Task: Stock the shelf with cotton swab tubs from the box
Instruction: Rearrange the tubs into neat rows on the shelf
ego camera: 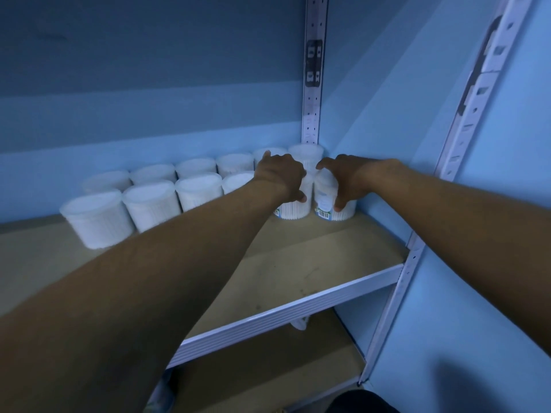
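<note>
at the right back corner of the shelf (pixel 298 263), the left hand (pixel 281 177) grips one cotton swab tub (pixel 293 208) from above. the right hand (pixel 343 180) grips a second tub (pixel 326 204) just beside it, with more tubs (pixel 149 204) in rows to their left.

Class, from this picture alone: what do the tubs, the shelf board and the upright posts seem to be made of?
Tubs: probably thin translucent plastic, matte; white contents show through the walls.
Shelf board: likely fibreboard or chipboard, flat dull tan, scuffed.
Upright posts: apparently painted metal, smooth and pale, with punched slots.
</note>
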The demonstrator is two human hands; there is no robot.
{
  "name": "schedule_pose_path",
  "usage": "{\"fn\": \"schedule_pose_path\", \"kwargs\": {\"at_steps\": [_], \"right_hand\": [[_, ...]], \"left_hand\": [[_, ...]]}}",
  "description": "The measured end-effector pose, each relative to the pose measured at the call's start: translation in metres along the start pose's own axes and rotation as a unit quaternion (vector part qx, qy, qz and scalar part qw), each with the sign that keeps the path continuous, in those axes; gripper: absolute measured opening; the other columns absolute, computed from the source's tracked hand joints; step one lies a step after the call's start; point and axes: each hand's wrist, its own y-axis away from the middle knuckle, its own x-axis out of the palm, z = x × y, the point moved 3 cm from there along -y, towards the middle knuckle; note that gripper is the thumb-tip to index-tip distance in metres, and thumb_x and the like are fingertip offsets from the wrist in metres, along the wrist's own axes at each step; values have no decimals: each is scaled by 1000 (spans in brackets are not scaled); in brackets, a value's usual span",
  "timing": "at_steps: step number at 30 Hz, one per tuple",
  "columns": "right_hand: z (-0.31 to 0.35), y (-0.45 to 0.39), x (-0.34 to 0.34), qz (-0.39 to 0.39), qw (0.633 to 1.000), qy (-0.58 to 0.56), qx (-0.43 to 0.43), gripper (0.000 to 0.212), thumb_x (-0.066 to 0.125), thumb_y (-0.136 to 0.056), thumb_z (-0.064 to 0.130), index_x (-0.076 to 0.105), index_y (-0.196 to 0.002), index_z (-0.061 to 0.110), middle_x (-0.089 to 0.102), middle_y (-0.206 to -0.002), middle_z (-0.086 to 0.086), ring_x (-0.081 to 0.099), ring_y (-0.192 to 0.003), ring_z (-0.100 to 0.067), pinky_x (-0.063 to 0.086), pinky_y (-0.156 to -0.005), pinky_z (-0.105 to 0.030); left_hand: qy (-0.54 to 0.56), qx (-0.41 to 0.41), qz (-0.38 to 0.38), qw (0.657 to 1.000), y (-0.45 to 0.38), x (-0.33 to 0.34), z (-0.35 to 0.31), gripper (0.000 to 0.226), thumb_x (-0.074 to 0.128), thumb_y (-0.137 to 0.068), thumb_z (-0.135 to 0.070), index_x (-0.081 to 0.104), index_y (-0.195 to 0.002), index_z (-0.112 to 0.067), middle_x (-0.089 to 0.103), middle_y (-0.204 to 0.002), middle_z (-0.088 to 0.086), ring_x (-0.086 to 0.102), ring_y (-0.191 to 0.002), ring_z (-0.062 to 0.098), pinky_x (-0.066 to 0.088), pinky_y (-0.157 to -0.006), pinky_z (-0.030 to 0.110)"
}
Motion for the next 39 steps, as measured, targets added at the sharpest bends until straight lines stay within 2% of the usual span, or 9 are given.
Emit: {"fn": "schedule_pose_path", "kwargs": {"at_steps": [7,13,20,27,31,35,39], "right_hand": [[1,21,3,18,999,49,1,114,91,-64,38,23,-154,23,46,-141,-7,53,-124,-29,49,-100,-44],[-1,42,0,27,998,55,-16,116,91,-64,41,23,-155,26,43,-149,-6,48,-131,-28,45,-105,-43],[-2,63,-8,41,997,70,-20,104,89,-67,44,29,-151,30,47,-145,-5,51,-125,-29,47,-102,-45],[-2,78,-9,56,995,76,-20,106,93,-65,33,29,-149,28,48,-143,-6,52,-123,-29,47,-102,-46],[-8,81,-10,44,998,49,-22,104,87,-69,48,27,-152,29,45,-148,-6,50,-128,-30,45,-105,-44],[-9,80,-10,21,999,37,-4,95,73,-74,67,32,-151,30,45,-151,-4,47,-131,-29,44,-105,-43],[-7,79,-12,38,999,37,5,85,74,-74,65,39,-145,33,48,-146,-1,51,-123,-27,46,-101,-43]], "left_hand": [[18,0,5,1000,22,-6,-16,64,58,-90,-60,49,-144,-26,56,-135,8,54,-123,27,42,-94,36],[45,-5,7,999,45,-10,-29,62,57,-93,-55,46,-145,-23,52,-138,10,55,-123,29,46,-90,36],[23,-7,2,1000,64,-19,-46,60,54,-94,-57,49,-143,-23,56,-135,9,54,-124,31,42,-100,39],[7,1,-20,1000,77,-26,-63,60,52,-93,-61,53,-136,-20,59,-127,10,58,-117,33,42,-96,40],[66,-2,-16,998,79,-28,-59,68,60,-84,-67,55,-133,-21,60,-127,8,58,-117,30,45,-92,38],[132,6,48,990,77,-30,-50,85,68,-79,-64,41,-148,-23,48,-147,7,47,-133,28,44,-104,39],[145,7,117,982,73,-27,-42,98,75,-79,-52,25,-157,-24,32,-160,2,36,-144,24,38,-113,37]]}}
